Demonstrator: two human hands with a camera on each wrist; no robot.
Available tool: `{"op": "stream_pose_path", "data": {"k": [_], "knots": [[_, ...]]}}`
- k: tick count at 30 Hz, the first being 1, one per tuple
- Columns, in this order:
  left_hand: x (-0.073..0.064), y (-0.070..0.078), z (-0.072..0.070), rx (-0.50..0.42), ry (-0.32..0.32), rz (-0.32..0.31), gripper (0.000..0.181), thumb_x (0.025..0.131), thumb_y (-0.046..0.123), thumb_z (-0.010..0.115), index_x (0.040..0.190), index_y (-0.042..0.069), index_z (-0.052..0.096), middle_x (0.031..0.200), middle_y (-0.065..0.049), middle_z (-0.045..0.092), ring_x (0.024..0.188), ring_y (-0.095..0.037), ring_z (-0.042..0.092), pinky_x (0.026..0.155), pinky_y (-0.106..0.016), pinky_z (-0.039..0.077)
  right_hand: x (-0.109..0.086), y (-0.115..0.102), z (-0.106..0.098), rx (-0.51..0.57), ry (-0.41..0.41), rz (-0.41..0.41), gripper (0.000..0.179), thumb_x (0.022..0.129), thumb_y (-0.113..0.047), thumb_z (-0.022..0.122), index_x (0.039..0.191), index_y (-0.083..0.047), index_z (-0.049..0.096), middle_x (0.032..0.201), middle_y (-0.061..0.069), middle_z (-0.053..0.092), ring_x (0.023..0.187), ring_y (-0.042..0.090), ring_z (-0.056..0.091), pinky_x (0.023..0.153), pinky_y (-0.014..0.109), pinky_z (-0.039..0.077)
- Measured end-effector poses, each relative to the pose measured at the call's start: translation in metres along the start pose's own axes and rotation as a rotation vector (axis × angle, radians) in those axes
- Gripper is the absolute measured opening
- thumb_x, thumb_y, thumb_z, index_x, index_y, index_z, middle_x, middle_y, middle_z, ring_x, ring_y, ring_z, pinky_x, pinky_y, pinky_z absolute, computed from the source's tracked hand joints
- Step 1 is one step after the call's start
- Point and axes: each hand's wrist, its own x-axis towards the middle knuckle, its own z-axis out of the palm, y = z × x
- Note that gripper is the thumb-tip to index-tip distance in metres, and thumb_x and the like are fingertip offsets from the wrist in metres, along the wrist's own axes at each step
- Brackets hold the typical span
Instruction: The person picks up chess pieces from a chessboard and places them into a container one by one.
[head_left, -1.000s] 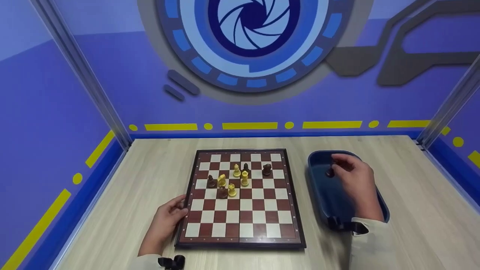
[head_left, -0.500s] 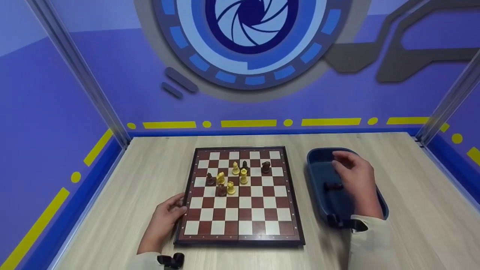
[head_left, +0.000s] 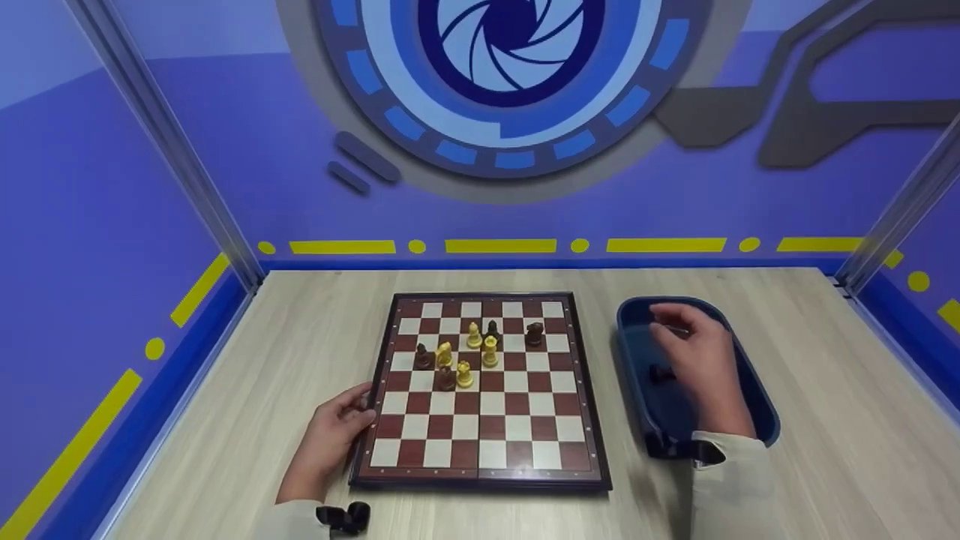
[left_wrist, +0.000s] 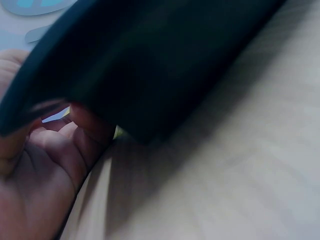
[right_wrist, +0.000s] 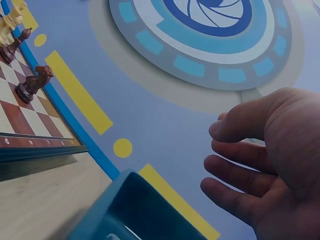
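My left hand grips the left edge of a brown and white chessboard; in the left wrist view the board's dark side hides part of the fingers. Pale yellow pieces, among them a rook and a bishop, stand with several dark ones on its far half. A dark knight stands apart to their right. Above a dark blue bin hovers my right hand, nothing between its loosely bent fingers. A dark chess piece lies in the bin, partly hidden by that hand.
The board and bin sit side by side on a light wood table, a narrow strip of tabletop between them. Blue-purple printed panels enclose the table at the back and sides.
The right hand has let go of the dark chess piece, which dropped and lies in the bin. That hand has then shifted slightly left. The left hand stays at the board's edge.
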Motion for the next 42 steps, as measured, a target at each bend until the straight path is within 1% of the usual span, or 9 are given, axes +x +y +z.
{"op": "stream_pose_path", "data": {"k": [3, 10, 16, 22, 27, 30, 33, 36, 42], "knots": [[0.001, 0.001, 0.001, -0.024, 0.001, -0.006, 0.049, 0.091, -0.004, 0.058, 0.138, -0.003, 0.049, 0.109, -0.016, 0.059, 0.087, -0.010, 0.061, 0.073, -0.024, 0.053, 0.001, -0.002, 0.002, -0.011, -0.007, -0.009, 0.030, 0.095, -0.030, 0.061, 0.121, -0.017, 0.065, 0.120, 0.003, 0.065, 0.106, 0.014, 0.060, 0.079, 0.013, 0.046], [0.002, 0.002, 0.002, -0.038, 0.006, -0.001, 0.048, 0.090, -0.006, 0.057, 0.137, -0.004, 0.050, 0.109, -0.017, 0.060, 0.089, -0.011, 0.062, 0.074, -0.024, 0.053, 0.000, -0.010, 0.009, 0.002, -0.047, 0.004, 0.031, 0.095, -0.028, 0.061, 0.123, -0.016, 0.064, 0.123, 0.009, 0.064, 0.111, 0.027, 0.062, 0.083, 0.036, 0.052], [0.004, 0.001, 0.002, -0.050, 0.010, 0.005, 0.049, 0.089, -0.007, 0.057, 0.137, -0.003, 0.049, 0.107, -0.015, 0.059, 0.088, -0.011, 0.062, 0.073, -0.024, 0.053, 0.002, -0.013, 0.018, -0.012, -0.055, -0.034, 0.029, 0.093, -0.022, 0.063, 0.121, -0.014, 0.065, 0.122, 0.009, 0.065, 0.109, 0.027, 0.063, 0.077, 0.034, 0.054], [0.003, 0.000, 0.001, -0.021, 0.011, 0.028, 0.048, 0.090, -0.005, 0.058, 0.137, -0.005, 0.049, 0.107, -0.015, 0.059, 0.086, -0.010, 0.061, 0.072, -0.023, 0.053, 0.003, -0.014, 0.025, -0.014, -0.029, -0.087, 0.026, 0.092, -0.016, 0.065, 0.117, -0.011, 0.067, 0.119, 0.012, 0.066, 0.109, 0.029, 0.063, 0.089, 0.046, 0.052], [0.001, 0.001, 0.000, 0.002, 0.003, 0.018, 0.049, 0.091, -0.003, 0.058, 0.139, -0.005, 0.047, 0.107, -0.016, 0.059, 0.084, -0.010, 0.061, 0.070, -0.024, 0.052, 0.004, -0.013, 0.027, -0.025, -0.029, -0.099, 0.027, 0.091, -0.015, 0.066, 0.117, -0.010, 0.068, 0.118, 0.012, 0.066, 0.107, 0.029, 0.064, 0.086, 0.040, 0.053], [0.002, 0.003, 0.001, -0.015, -0.007, 0.017, 0.049, 0.091, -0.003, 0.058, 0.139, -0.004, 0.048, 0.107, -0.016, 0.059, 0.084, -0.010, 0.061, 0.071, -0.024, 0.053, 0.004, -0.013, 0.028, -0.029, -0.017, -0.112, 0.027, 0.090, -0.013, 0.067, 0.116, -0.010, 0.068, 0.117, 0.012, 0.067, 0.106, 0.029, 0.065, 0.085, 0.036, 0.053], [0.004, 0.003, 0.001, -0.036, -0.010, 0.020, 0.049, 0.090, -0.004, 0.059, 0.138, -0.003, 0.049, 0.107, -0.016, 0.058, 0.084, -0.009, 0.060, 0.072, -0.024, 0.052, 0.004, -0.013, 0.031, -0.024, -0.019, -0.118, 0.026, 0.090, -0.012, 0.067, 0.116, -0.010, 0.068, 0.117, 0.012, 0.067, 0.107, 0.029, 0.064, 0.086, 0.040, 0.053], [0.004, 0.002, 0.000, -0.015, -0.014, 0.025, 0.049, 0.091, -0.003, 0.058, 0.139, -0.003, 0.048, 0.109, -0.017, 0.059, 0.086, -0.010, 0.061, 0.073, -0.023, 0.052, 0.002, -0.013, 0.033, -0.019, -0.036, -0.116, 0.027, 0.090, -0.012, 0.065, 0.117, -0.010, 0.067, 0.118, 0.013, 0.066, 0.107, 0.031, 0.064, 0.088, 0.046, 0.052], [0.002, 0.000, -0.001, -0.007, -0.020, 0.021, 0.050, 0.091, -0.003, 0.058, 0.139, -0.006, 0.046, 0.111, -0.019, 0.060, 0.090, -0.011, 0.063, 0.074, -0.023, 0.053, -0.002, -0.015, 0.039, -0.036, -0.074, -0.104, 0.027, 0.092, -0.014, 0.064, 0.118, -0.011, 0.067, 0.118, 0.013, 0.065, 0.107, 0.031, 0.064, 0.088, 0.046, 0.053]]}}
